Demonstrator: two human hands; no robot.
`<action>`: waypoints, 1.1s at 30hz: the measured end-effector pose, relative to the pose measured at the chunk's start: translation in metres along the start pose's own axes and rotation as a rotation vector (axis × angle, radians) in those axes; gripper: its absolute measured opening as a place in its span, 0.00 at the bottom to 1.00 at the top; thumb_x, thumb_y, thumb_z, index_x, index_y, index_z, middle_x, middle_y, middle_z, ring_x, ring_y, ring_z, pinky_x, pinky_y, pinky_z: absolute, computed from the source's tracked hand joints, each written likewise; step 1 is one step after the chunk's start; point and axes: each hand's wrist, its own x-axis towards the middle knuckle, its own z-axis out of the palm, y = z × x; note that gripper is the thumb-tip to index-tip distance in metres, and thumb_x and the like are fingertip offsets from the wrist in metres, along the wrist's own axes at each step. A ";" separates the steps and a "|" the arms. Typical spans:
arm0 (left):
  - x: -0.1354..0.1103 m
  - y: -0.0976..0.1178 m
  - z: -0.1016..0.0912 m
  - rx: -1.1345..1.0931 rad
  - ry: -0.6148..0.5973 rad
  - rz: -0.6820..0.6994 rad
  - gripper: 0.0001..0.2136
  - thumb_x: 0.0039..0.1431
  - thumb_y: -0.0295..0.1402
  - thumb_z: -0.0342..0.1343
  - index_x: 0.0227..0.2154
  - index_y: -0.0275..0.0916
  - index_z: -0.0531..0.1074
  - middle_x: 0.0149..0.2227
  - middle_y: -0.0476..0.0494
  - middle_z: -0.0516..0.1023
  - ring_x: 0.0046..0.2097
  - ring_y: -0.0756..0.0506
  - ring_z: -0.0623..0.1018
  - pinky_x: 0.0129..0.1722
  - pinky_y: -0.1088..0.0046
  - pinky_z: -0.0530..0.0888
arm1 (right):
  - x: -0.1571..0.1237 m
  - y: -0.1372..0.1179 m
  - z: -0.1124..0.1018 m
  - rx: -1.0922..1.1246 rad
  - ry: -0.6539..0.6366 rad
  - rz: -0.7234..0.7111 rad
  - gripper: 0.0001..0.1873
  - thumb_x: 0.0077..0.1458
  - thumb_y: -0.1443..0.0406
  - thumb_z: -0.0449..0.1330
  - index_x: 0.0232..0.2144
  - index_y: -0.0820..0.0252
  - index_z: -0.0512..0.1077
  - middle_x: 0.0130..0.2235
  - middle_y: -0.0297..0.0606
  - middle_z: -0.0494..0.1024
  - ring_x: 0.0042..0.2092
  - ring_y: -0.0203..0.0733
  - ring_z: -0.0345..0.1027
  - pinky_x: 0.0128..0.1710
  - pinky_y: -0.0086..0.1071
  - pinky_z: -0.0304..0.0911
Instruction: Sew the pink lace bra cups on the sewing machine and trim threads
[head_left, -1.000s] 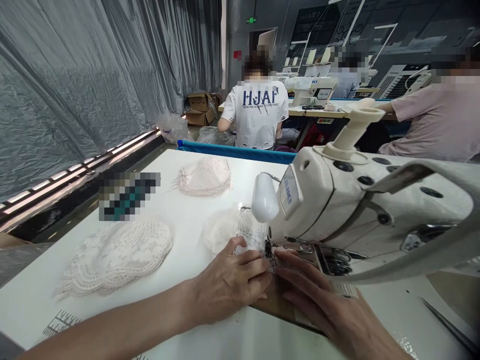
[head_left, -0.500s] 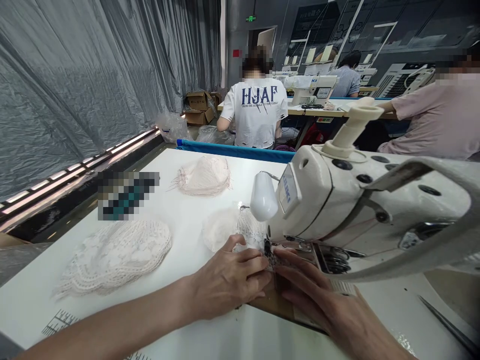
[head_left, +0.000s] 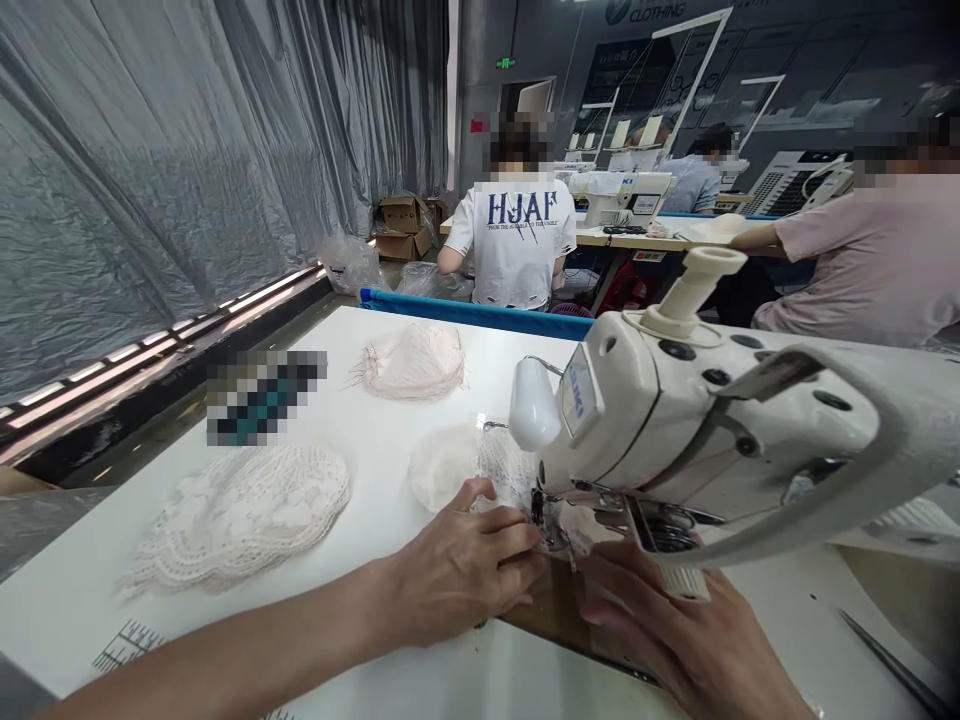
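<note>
My left hand [head_left: 457, 575] lies on the white table [head_left: 375, 470] with its fingers pressed flat onto a piece of white lace fabric [head_left: 487, 470] just left of the needle of the white sewing machine [head_left: 712, 430]. My right hand [head_left: 675, 640] rests under the machine's arm, fingers stretched toward the needle area and pressing the same fabric; its fingertips are partly hidden by the machine.
A stack of white lace pieces [head_left: 240, 515] lies at the near left and a pinkish stack [head_left: 412, 362] farther back. A thin metal tool [head_left: 892, 660] lies at the right. Other people sit at sewing tables behind, one in a white shirt [head_left: 517, 235].
The view has tilted slightly, so the machine sits a little lower in the picture. My right hand has drawn back a little toward me. My left hand stays on the fabric.
</note>
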 end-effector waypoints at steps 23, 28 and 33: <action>0.001 0.000 -0.001 0.143 0.028 -0.007 0.10 0.63 0.34 0.51 0.34 0.31 0.71 0.33 0.46 0.72 0.39 0.48 0.70 0.45 0.63 0.61 | -0.011 -0.003 0.015 -0.112 -0.185 0.057 0.19 0.62 0.58 0.48 0.53 0.50 0.68 0.41 0.44 0.77 0.39 0.47 0.73 0.38 0.41 0.69; 0.002 -0.001 -0.001 0.144 0.036 -0.020 0.10 0.62 0.35 0.52 0.35 0.30 0.70 0.33 0.47 0.71 0.39 0.48 0.70 0.47 0.62 0.60 | -0.011 -0.003 0.017 -0.106 -0.164 0.079 0.19 0.62 0.59 0.48 0.53 0.50 0.68 0.42 0.44 0.77 0.36 0.46 0.74 0.37 0.41 0.69; 0.003 -0.003 0.000 0.135 0.038 -0.053 0.12 0.62 0.38 0.52 0.36 0.32 0.69 0.35 0.46 0.72 0.42 0.47 0.71 0.49 0.63 0.59 | -0.007 -0.003 0.015 -0.157 -0.134 0.038 0.19 0.63 0.59 0.47 0.53 0.53 0.67 0.42 0.43 0.78 0.41 0.48 0.73 0.41 0.43 0.67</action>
